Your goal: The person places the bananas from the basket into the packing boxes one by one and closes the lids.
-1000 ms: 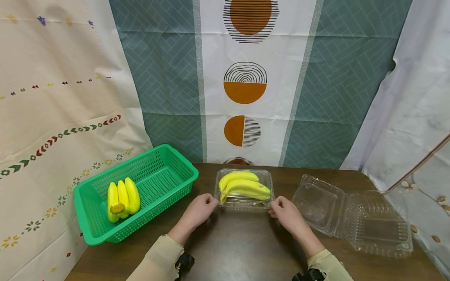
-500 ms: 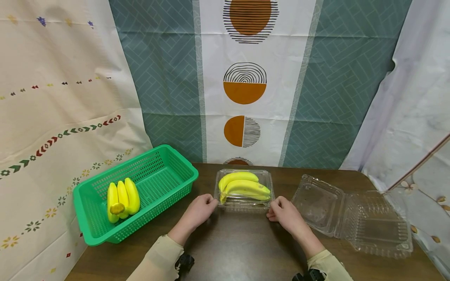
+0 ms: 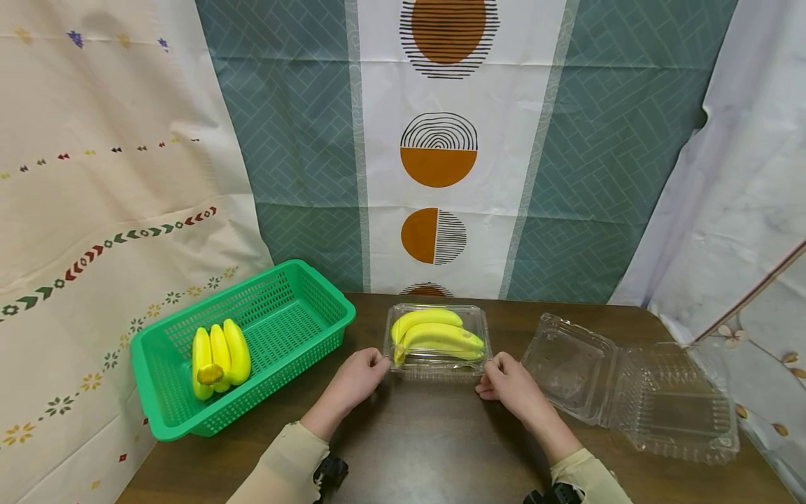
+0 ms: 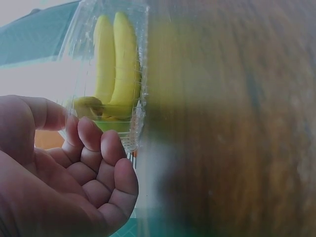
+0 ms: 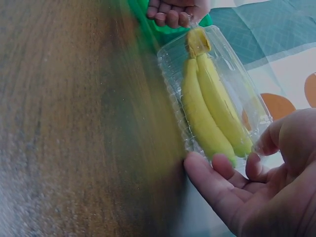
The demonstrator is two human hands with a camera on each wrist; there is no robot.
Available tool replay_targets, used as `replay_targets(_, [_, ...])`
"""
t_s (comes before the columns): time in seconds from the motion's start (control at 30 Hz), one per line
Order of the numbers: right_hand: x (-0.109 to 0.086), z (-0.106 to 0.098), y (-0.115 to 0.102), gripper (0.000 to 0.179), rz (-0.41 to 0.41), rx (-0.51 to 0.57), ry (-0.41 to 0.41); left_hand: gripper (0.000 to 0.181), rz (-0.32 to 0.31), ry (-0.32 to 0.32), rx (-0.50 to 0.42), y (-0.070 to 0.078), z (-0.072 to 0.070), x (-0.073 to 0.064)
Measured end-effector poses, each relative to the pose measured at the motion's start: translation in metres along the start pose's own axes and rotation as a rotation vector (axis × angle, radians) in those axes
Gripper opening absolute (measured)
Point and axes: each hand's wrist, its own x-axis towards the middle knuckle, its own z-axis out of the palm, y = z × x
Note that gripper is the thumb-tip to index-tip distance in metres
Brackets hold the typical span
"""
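A clear plastic clamshell box [image 3: 434, 375] with a bunch of yellow bananas [image 3: 443, 337] inside sits at the middle of the table, its lid down over them. At its front left corner my left hand [image 3: 359, 378] pinches the rim between thumb and forefinger, the other fingers curled below, as the left wrist view shows. My right hand [image 3: 513, 383] pinches the front right corner the same way. In the right wrist view, the lower fingers of this hand [image 5: 256, 185] stretch out beneath the rim.
On the left stands a green plastic basket [image 3: 286, 355] holding another bunch of bananas [image 3: 220, 357]. To the right, a second clamshell box [image 3: 569, 371] lies unfolded near the table's right edge. Patterned cloths [image 3: 302, 140] hang behind the table and at both sides.
The lower fingers of my right hand have straightened slightly to the left. My left hand, the box and the bananas keep their places.
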Motion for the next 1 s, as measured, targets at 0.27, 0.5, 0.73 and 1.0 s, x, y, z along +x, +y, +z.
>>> replay_targets(0.27, [-0.0005,0.0008,-0.0003,0.019,0.011,0.032,-0.014,0.027,0.001,0.000,0.004,-0.0002,-0.0002,0.0000])
replay_targets(0.5, [-0.0011,0.0018,-0.0024,0.018,0.019,0.056,-0.025,0.027,0.004,0.000,0.007,0.0000,-0.0010,0.0002])
replay_targets(0.73, [-0.0022,0.0027,-0.0038,0.017,0.019,0.061,-0.028,0.026,0.002,-0.003,0.021,0.0010,-0.0011,-0.0003])
replay_targets(1.0, [-0.0018,0.0038,-0.0033,0.019,0.020,0.041,-0.025,0.026,-0.009,-0.011,0.016,0.0027,-0.0018,-0.0012])
